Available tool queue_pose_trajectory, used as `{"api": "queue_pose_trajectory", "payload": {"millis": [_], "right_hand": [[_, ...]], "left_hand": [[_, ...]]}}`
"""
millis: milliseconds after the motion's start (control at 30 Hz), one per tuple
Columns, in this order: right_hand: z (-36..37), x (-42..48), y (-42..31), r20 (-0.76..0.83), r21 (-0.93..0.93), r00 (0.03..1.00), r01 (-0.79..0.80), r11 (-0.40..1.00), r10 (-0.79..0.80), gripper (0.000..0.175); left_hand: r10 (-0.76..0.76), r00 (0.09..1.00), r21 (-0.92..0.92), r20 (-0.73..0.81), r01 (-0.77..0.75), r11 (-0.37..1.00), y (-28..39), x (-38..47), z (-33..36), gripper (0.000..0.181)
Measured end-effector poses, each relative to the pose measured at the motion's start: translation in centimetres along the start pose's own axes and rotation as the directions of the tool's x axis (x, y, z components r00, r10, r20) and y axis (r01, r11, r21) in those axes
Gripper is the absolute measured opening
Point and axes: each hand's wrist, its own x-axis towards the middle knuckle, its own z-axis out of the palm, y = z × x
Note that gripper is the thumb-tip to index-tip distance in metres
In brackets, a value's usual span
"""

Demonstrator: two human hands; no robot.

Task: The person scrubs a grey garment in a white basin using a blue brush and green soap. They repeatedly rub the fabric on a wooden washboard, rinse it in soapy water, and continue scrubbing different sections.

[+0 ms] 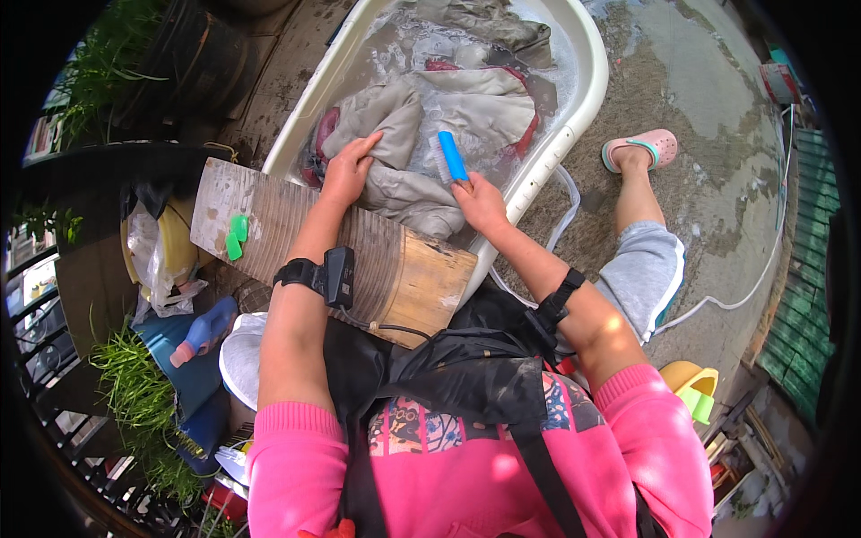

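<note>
Soapy water fills a white plastic tub (584,101). My left hand (348,168) rests on grey cloth (377,121) with dark red edging, bunched in the tub; whether its fingers grip the cloth I cannot tell. My right hand (479,200) holds a blue-backed scrubbing brush (452,156) with white bristles, above the water near the tub's right wall. Another grey cloth with red edging (484,101) floats ahead of the brush, and darker grey cloth (498,27) lies at the far end. A ridged wooden washboard (363,249) slants across the near end of the tub, under my left forearm.
Two green pieces (235,237) lie on the washboard. At left are a blue bottle with a pink cap (205,329), a yellow container (176,235) with plastic bags, and grass. A white hose (730,306) crosses the wet concrete at right, near a yellow scoop-like container (691,378).
</note>
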Motion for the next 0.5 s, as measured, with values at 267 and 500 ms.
{"api": "queue_pose_trajectory", "payload": {"millis": [267, 500], "right_hand": [[-5.4, 6.9, -1.5, -0.3, -0.101, 0.941, 0.132, 0.986, -0.157, 0.034], [-6.3, 17.3, -1.4, -0.351, -0.304, 0.906, 0.129, 0.944, -0.237, 0.039]], "left_hand": [[0.114, 0.969, 0.368, -0.219, -0.026, 0.93, 1.0, 2.7, -0.3, 0.074], [-0.284, 0.918, 0.593, 0.277, 0.069, 0.802, 4.9, 7.6, 4.2, 0.096]]}}
